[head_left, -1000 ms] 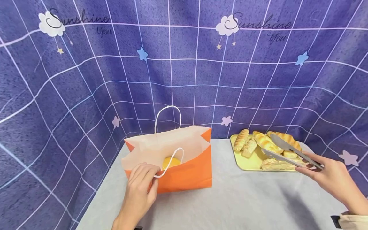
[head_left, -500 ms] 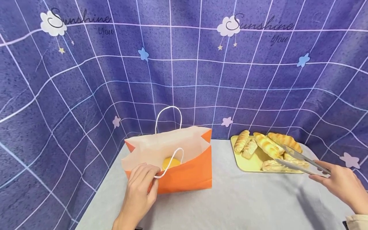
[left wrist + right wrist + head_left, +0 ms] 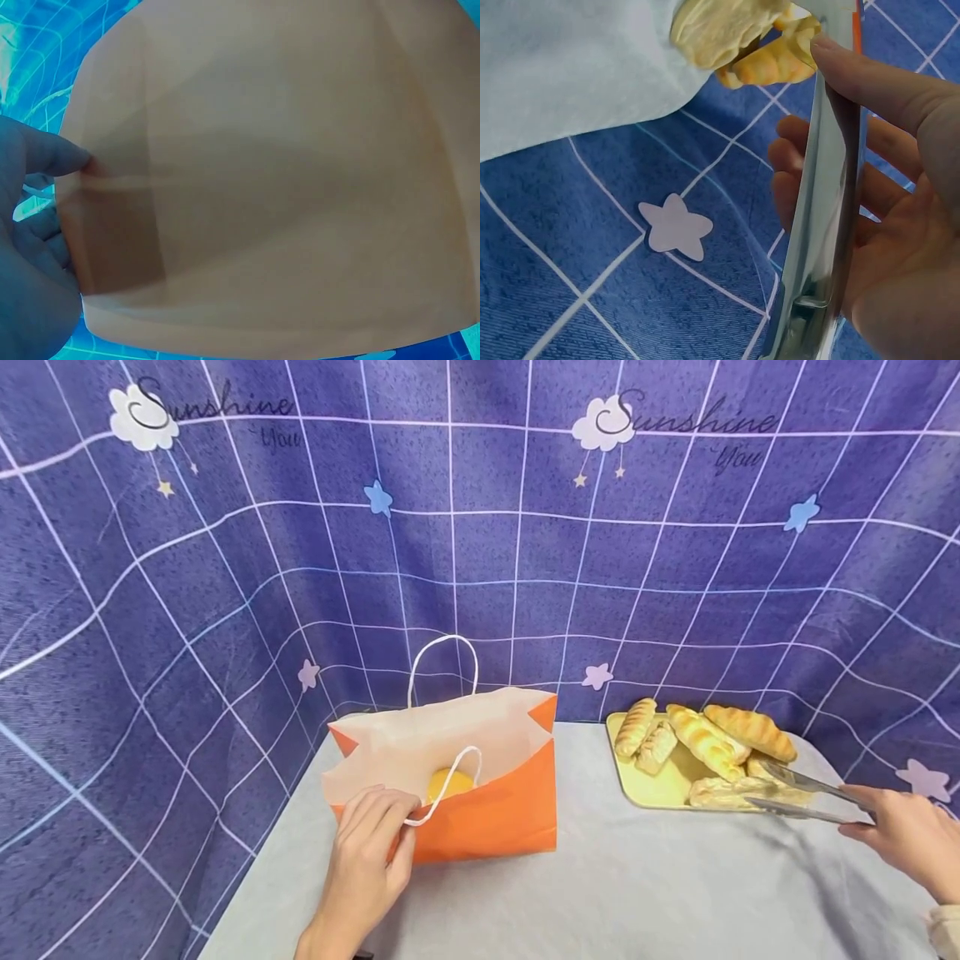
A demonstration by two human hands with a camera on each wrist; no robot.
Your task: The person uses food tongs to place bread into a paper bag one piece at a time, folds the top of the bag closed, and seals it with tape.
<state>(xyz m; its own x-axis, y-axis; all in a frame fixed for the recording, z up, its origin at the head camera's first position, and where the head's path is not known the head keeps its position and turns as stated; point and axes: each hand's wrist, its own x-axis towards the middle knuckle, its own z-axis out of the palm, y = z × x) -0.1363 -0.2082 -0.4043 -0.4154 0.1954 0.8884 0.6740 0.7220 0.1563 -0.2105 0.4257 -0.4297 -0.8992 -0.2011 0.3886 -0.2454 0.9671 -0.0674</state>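
Note:
My left hand [image 3: 367,852] pinches the front rim of an orange paper bag [image 3: 495,814] with white cord handles, thumb outside in the head view. The bag stands with its mouth spread, and a round yellow thing [image 3: 442,783] shows inside. My right hand [image 3: 911,839] holds metal tongs [image 3: 817,786], their two arms apart. The tong tips hover at the right end of a pale, long bread [image 3: 720,793] on the yellow tray [image 3: 641,787]; whether they touch it, I cannot tell. In the right wrist view, thumb and fingers lie around the tongs [image 3: 829,195].
Several more breads lie on the tray, among them a ridged loaf [image 3: 750,731] at the back and a twisted roll [image 3: 636,727] at the left. A purple gridded curtain [image 3: 480,552] encloses the grey tabletop [image 3: 600,893] behind and at the sides.
My right hand has drawn the tongs to the right and lower, from above the middle breads to the tray's right front. The left hand keeps its hold on the bag rim.

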